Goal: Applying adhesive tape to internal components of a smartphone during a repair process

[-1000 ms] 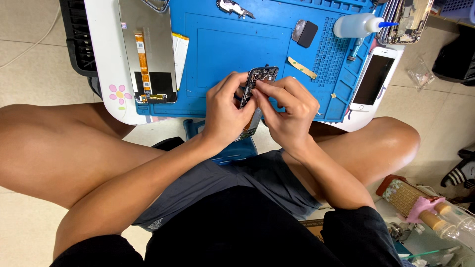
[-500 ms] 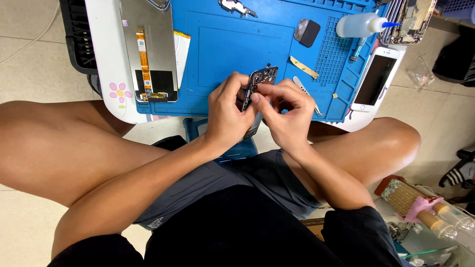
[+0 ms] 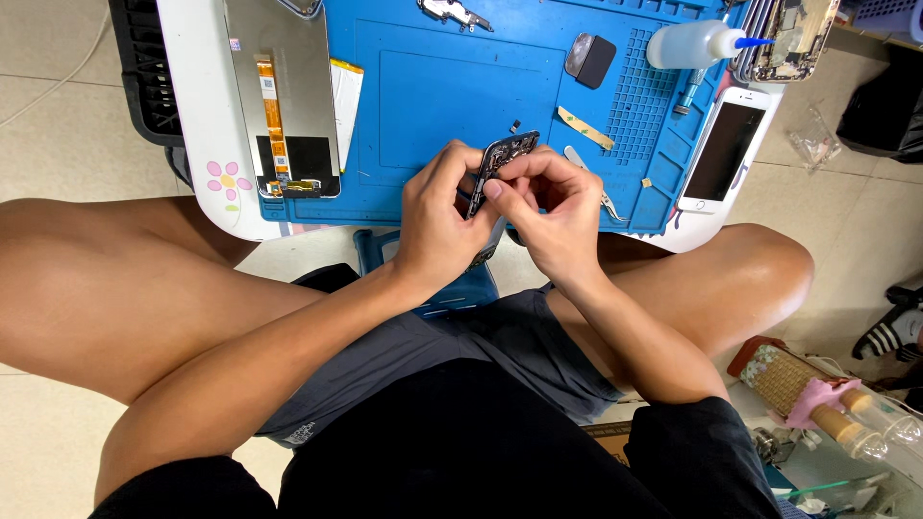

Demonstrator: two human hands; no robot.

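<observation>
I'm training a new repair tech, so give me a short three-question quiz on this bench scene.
1. True or false: both the left hand and the right hand grip the dark phone frame.
2. Which lies at the mat's left edge? A) white phone B) screen panel C) squeeze bottle
3. Fill in: the white phone lies face ____, to the right of the mat.

Key: 1 true. 2 B, the screen panel; the squeeze bottle lies at the upper right. 3 up.
</observation>
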